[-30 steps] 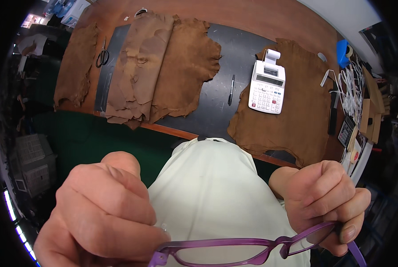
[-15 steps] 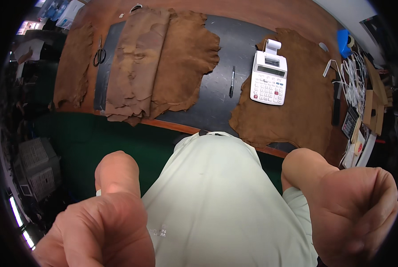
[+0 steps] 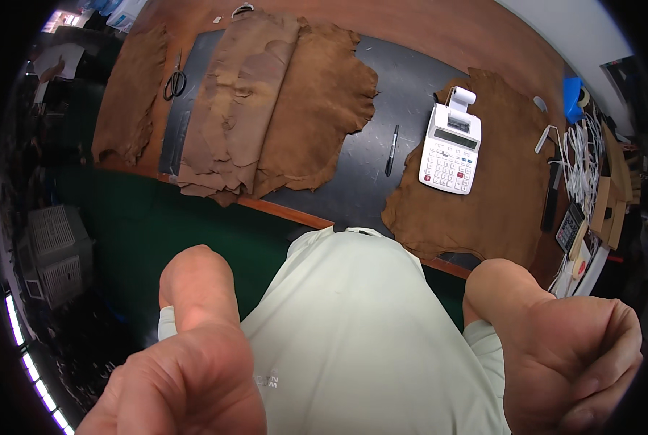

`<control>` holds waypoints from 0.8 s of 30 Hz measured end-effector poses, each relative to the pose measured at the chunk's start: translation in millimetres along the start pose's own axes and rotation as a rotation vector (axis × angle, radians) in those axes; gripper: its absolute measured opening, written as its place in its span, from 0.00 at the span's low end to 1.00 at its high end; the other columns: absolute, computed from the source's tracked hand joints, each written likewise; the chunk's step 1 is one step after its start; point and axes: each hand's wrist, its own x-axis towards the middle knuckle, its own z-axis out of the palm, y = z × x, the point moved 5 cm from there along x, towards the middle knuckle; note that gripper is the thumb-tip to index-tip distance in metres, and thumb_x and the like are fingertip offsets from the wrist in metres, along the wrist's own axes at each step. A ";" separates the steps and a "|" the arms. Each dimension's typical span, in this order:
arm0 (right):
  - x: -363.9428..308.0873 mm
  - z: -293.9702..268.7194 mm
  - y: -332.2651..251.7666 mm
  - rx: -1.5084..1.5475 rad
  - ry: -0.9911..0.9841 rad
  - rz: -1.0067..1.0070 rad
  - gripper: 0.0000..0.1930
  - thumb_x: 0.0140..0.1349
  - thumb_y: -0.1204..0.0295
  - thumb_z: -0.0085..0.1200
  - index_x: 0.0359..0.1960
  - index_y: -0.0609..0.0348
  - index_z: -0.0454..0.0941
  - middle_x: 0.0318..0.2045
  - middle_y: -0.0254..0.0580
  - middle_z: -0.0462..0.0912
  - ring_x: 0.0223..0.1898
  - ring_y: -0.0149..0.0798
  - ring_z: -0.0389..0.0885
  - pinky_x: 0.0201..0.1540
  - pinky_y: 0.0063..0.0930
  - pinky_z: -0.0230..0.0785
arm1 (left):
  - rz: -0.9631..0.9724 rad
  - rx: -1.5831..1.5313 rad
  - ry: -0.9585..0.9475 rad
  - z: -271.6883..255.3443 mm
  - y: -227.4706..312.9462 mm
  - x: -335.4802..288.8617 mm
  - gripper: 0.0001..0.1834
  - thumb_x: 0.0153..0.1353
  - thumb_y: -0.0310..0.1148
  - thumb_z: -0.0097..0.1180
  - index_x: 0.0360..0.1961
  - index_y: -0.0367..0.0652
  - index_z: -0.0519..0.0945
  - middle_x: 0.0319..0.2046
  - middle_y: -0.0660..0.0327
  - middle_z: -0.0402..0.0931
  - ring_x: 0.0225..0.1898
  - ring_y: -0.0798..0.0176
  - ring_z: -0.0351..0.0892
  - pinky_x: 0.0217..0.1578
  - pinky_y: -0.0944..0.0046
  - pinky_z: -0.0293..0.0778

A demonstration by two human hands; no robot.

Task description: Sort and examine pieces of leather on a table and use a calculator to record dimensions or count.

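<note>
Both hands are raised close to the view, in front of my pale green shirt point(image 3: 346, 326). At the lower left my left hand point(image 3: 186, 384) is closed with fingers bent; the lower edge cuts off its fingertips. My right hand point(image 3: 578, 355), at the lower right, has its fingers curled in. Whatever either hand may hold is hidden. Beyond them, on the table, a white printing calculator point(image 3: 451, 148) rests on a brown leather hide point(image 3: 505, 210). A folded hide point(image 3: 230, 109) lies over another brown hide point(image 3: 317, 109), left of a black pen point(image 3: 392, 151).
Under the hides and pen is a dark mat point(image 3: 404, 72) on the wooden table point(image 3: 440, 32). Black scissors point(image 3: 175, 83) lie beside a far-left hide point(image 3: 132, 101). White cables point(image 3: 583, 159) and a dark calculator point(image 3: 570, 225) crowd the right edge. A grey ventilated box point(image 3: 56, 250) stands low at left.
The view has turned slightly, so the table and its things sit farther right and mostly lower in the picture. Both hands stay raised and curled, with only small shifts.
</note>
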 end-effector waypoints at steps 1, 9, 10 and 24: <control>-0.6 3.9 0.9 -0.005 -0.004 -0.005 0.14 0.70 0.59 0.55 0.37 0.58 0.73 0.32 0.33 0.67 0.24 0.32 0.74 0.24 0.25 0.67 | 0.023 0.019 0.011 -4.5 -3.3 -0.1 0.19 0.70 0.26 0.53 0.61 0.50 0.79 0.65 0.72 0.65 0.57 0.70 0.72 0.53 0.67 0.74; 2.9 30.2 25.6 0.006 -0.017 -0.031 0.17 0.72 0.60 0.54 0.37 0.62 0.68 0.32 0.37 0.66 0.24 0.36 0.74 0.22 0.27 0.68 | -0.012 0.395 0.203 -38.3 -62.2 -55.3 0.23 0.71 0.35 0.53 0.66 0.46 0.71 0.60 0.55 0.69 0.55 0.53 0.73 0.49 0.54 0.76; -2.2 31.8 39.1 -0.001 -0.067 0.009 0.22 0.70 0.55 0.54 0.39 0.65 0.66 0.33 0.40 0.68 0.25 0.39 0.74 0.23 0.29 0.64 | -0.138 0.572 0.021 -49.4 -77.7 -57.5 0.23 0.70 0.30 0.51 0.65 0.38 0.68 0.57 0.48 0.70 0.48 0.49 0.78 0.46 0.54 0.78; -322.2 -55.3 183.2 -1.140 -0.754 1.450 0.19 0.65 0.72 0.57 0.53 0.72 0.77 0.60 0.62 0.75 0.43 0.52 0.86 0.50 0.37 0.77 | -1.088 0.917 -0.508 -140.4 -344.7 -301.3 0.32 0.63 0.36 0.59 0.64 0.29 0.69 0.68 0.42 0.61 0.71 0.43 0.59 0.69 0.50 0.59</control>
